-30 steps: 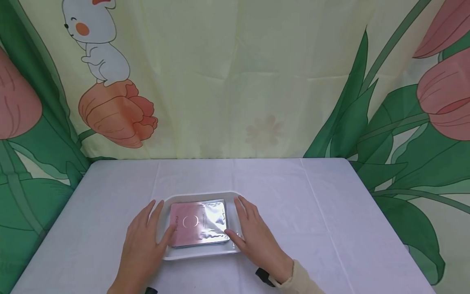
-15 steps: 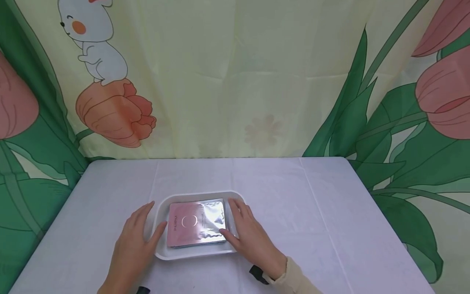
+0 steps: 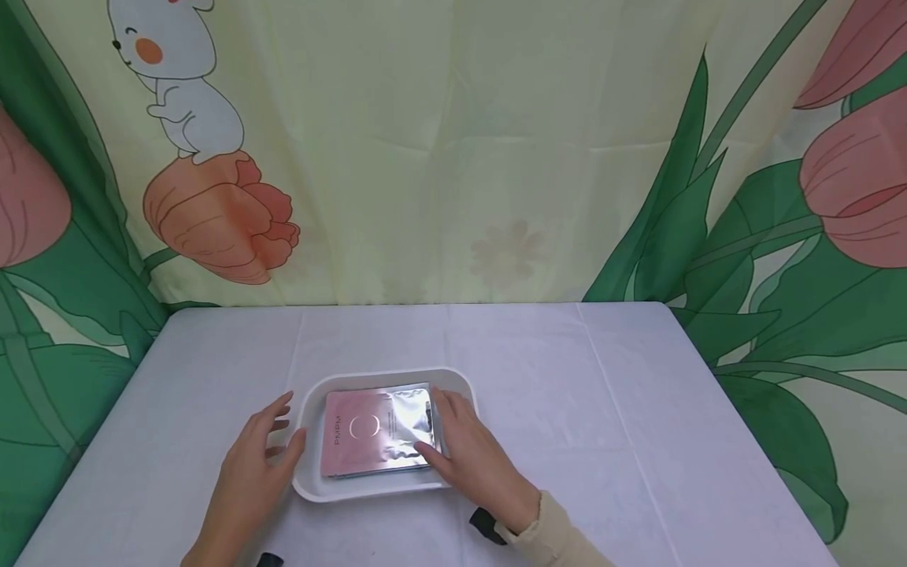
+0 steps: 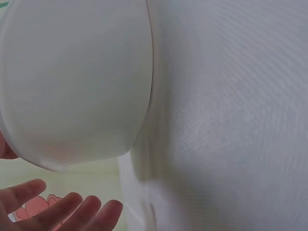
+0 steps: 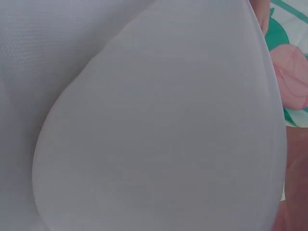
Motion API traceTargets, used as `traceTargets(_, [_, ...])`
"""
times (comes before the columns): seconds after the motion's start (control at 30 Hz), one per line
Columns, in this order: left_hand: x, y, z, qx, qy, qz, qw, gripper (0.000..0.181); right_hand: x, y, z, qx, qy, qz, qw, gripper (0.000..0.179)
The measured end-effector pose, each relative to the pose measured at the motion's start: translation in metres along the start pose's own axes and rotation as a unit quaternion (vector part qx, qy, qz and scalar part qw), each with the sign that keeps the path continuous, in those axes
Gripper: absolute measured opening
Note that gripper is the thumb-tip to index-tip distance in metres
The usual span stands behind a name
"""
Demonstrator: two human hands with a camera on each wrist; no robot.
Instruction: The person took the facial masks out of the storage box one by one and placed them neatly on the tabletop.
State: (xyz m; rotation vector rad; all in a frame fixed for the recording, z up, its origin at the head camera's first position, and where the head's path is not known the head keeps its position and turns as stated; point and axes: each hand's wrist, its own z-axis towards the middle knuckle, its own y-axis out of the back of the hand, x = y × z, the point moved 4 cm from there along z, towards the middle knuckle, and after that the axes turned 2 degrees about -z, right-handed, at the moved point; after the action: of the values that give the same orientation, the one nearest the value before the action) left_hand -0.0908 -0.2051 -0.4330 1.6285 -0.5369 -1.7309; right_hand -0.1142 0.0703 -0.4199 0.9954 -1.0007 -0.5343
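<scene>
— Where it sits in the white tray (image 3: 312,484), how does the sachet (image 3: 375,431) lie from the fingers?

— Item: one foil sachet, pink on its left half, silver on its right. It lies flat inside the tray, long axis running left to right across the table (image 3: 567,378). The right hand (image 3: 476,457) covers the tray's right rim; its fingers are fairly straight and lie along the sachet's right short edge, with the thumb touching the near right corner. Whether thumb and fingers actually pinch the foil cannot be told. The sachet thus lies directly left of those fingers.

— And the other hand?

— The left hand (image 3: 248,472) sits outside the tray's left wall, fingers spread and loosely straight, holding nothing; the thumb is at or just beside the wall. The left wrist view shows fingertips (image 4: 72,211) free in the air beside the tray's outer wall. The right hand is the nearer to the sachet.

— Counts?

— Sachets: one. Trays: one. Hands: two. Tables: one, white-clothed. Backdrop (image 3: 453,142): one, printed with tulips and a white rabbit. The right wrist view shows little but the tray's outer wall.
</scene>
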Motion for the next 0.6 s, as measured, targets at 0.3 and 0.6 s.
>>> traceTargets(0.3, [0.008,-0.001,0.001,0.015,0.003,-0.016,0.9997,0.049,0.003,-0.005,0.005,0.009,-0.006,-0.011,0.9999,0.075])
traceTargets(0.6, [0.013,-0.003,0.002,0.029,0.019,-0.038,0.9987,0.046,0.007,-0.008,0.007,0.009,0.005,-0.014,0.9999,0.068])
